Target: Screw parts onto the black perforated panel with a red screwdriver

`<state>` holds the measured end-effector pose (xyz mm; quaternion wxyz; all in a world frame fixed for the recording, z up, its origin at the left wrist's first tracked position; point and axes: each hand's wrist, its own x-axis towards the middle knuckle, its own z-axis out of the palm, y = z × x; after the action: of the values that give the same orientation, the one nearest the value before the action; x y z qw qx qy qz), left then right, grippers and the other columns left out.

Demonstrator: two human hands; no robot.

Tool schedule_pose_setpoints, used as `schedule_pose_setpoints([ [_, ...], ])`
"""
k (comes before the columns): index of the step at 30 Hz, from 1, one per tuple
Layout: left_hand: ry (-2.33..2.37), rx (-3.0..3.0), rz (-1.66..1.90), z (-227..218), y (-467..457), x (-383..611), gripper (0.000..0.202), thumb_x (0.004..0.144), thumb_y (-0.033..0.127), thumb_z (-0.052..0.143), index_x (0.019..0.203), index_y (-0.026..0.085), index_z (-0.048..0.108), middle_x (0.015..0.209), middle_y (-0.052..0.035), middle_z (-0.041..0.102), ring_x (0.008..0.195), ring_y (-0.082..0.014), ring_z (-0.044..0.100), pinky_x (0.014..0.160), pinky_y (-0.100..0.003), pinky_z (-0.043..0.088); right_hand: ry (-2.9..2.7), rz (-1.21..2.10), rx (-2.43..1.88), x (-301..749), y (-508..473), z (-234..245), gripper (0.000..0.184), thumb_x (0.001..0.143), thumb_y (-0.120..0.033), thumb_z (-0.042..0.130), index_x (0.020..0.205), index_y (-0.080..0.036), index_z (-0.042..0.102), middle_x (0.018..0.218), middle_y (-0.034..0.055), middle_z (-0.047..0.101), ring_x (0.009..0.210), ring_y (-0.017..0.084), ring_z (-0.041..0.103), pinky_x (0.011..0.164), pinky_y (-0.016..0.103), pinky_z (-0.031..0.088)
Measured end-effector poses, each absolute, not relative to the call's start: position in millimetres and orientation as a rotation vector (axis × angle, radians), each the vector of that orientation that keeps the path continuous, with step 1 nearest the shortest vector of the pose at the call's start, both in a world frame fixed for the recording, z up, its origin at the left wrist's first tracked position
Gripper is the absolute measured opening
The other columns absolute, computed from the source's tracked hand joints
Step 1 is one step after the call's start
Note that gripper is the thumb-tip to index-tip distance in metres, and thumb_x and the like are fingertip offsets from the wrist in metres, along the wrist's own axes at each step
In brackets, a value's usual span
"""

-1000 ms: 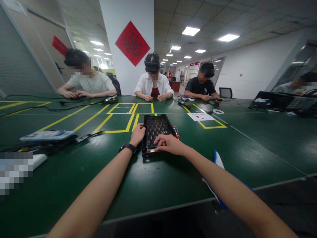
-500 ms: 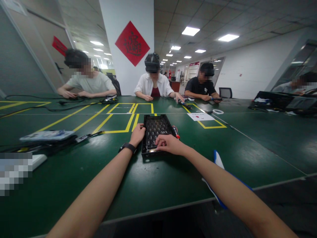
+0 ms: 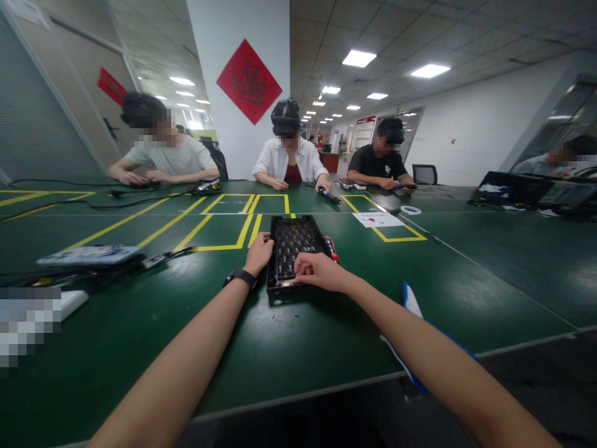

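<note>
A black open case lies on the green table in front of me, with rows of small upright metallic pieces inside. My left hand grips its left wall, thumb over the edge. Over the near right part of the case, my right hand is closed in a pinch with curled fingers; what they hold, if anything, is hidden. A small pale piece shows at the near end, just left of those fingers. Beside the right wall is a red-and-clear handle, partly covered by the case.
A blue-and-white flat object lies partly under my right forearm. Cables and a light-blue flat box are at left. A paper sheet and a white ring lie beyond. Several people sit across the table.
The person opposite in a white shirt has drawn a hand back to the left, now holding a dark tool. My hands and the case stay almost where they were.
</note>
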<state>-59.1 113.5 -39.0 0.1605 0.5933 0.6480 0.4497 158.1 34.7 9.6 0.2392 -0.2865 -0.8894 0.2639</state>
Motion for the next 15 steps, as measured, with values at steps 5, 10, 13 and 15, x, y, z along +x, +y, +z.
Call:
schedule_pose_setpoints([
  [5, 1.852, 1.695, 1.285, -38.6, 112.8, -59.2, 0.037, 0.077, 0.026, 0.041, 0.111, 0.016, 0.051, 0.106, -0.0094, 0.061, 0.095, -0.02, 0.058, 0.084, -0.032, 0.043, -2.434, 0.733, -0.78, 158.0, 35.5, 8.8, 0.023, 0.073, -0.033, 0.064, 0.085, -0.016, 0.055, 0.07, -0.0003, 0.063, 0.063, 0.01, 0.056, 0.06, 0.021, 0.04],
  [10, 1.861, 1.697, 1.277, -36.3, 111.4, -58.5, 0.037, 0.077, 0.026, 0.041, 0.111, 0.016, 0.051, 0.106, -0.0097, 0.061, 0.096, -0.0207, 0.057, 0.085, -0.033, 0.043, -2.426, 0.793, -0.793, 157.4, 37.5, 8.1, 0.024, 0.073, -0.033, 0.064, 0.086, -0.014, 0.061, 0.073, 0.0022, 0.065, 0.064, 0.01, 0.057, 0.06, 0.021, 0.042],
  [13, 1.85, 1.699, 1.268, -33.6, 110.0, -58.9, 0.039, 0.076, 0.025, 0.041, 0.112, 0.015, 0.051, 0.107, -0.0097, 0.061, 0.097, -0.0206, 0.057, 0.086, -0.032, 0.043, -2.461, 0.763, -0.778, 158.0, 38.0, 10.6, 0.024, 0.073, -0.034, 0.064, 0.085, -0.014, 0.067, 0.074, 0.0033, 0.066, 0.064, 0.01, 0.057, 0.06, 0.021, 0.041],
  [15, 1.835, 1.704, 1.252, -32.0, 108.5, -59.8, 0.04, 0.076, 0.026, 0.041, 0.113, 0.015, 0.051, 0.108, -0.0102, 0.061, 0.098, -0.0212, 0.057, 0.086, -0.033, 0.043, -2.489, 0.709, -0.766, 158.3, 37.9, 12.5, 0.023, 0.074, -0.034, 0.064, 0.083, -0.014, 0.069, 0.072, 0.003, 0.066, 0.063, 0.01, 0.055, 0.06, 0.021, 0.04],
])
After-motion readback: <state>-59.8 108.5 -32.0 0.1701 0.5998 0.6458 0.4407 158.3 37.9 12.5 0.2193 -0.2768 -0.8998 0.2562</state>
